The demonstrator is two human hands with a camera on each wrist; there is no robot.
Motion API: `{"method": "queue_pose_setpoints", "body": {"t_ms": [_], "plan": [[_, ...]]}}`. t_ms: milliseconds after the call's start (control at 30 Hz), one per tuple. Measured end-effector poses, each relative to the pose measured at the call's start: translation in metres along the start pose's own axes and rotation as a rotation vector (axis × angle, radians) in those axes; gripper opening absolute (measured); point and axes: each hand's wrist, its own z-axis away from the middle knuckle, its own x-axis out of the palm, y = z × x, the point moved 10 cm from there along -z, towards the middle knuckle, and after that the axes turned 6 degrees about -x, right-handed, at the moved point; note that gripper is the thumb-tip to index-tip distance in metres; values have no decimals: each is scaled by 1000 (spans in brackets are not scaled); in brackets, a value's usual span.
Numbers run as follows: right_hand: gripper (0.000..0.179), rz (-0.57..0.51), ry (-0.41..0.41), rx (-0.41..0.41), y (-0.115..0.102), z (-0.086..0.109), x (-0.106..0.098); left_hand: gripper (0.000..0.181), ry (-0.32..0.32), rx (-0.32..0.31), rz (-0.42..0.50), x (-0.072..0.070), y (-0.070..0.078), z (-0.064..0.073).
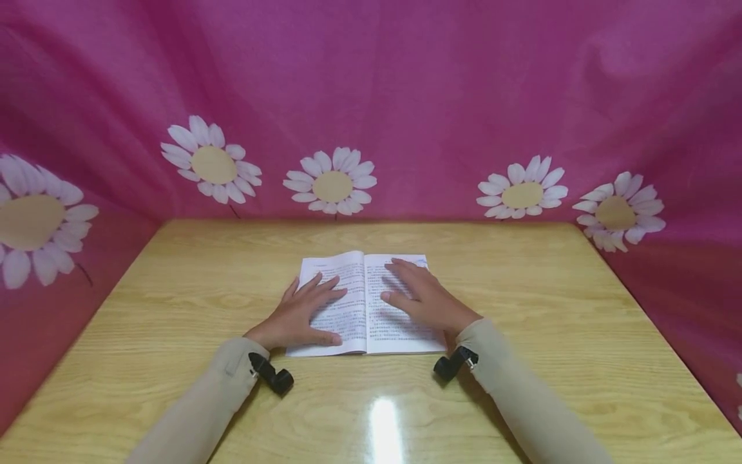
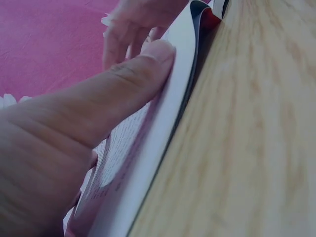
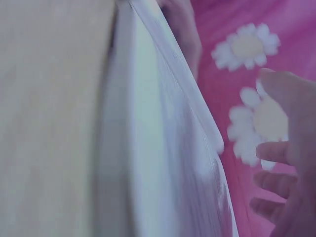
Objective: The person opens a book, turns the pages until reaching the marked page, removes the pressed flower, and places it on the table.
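Note:
An open book point(image 1: 350, 309) with printed pages lies on the wooden table, its spine running away from me. My left hand point(image 1: 303, 312) rests on the left page with fingers spread; in the left wrist view its thumb point(image 2: 143, 66) lies on the page near the lower edge. Over the right page is my right hand point(image 1: 429, 299), fingers extended and slightly bent, thumb apart from them. The right wrist view shows these fingers point(image 3: 276, 182) standing off from the book's pages point(image 3: 182, 163), with nothing held between them.
The wooden table point(image 1: 522, 277) extends around the book on all sides. A pink cloth point(image 1: 417, 116) printed with white daisies hangs behind and beside it. Small black cameras point(image 1: 272, 374) are strapped at both sleeved wrists. Light glares off the table's near part.

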Motion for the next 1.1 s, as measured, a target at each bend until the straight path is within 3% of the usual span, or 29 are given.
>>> {"method": "queue_pose_setpoints", "body": {"t_ms": [167, 400, 800, 1100], "plan": [[88, -33, 29, 121, 37, 9, -13, 97, -2, -20, -16, 2, 0, 0], [98, -29, 19, 171, 60, 15, -14, 98, -3, -32, -31, 4, 0, 0], [102, 27, 30, 173, 65, 16, -11, 97, 14, -20, -11, -2, -1, 2], [102, 76, 19, 193, 67, 20, -7, 97, 0, -17, -6, 2, 1, 3]]}}
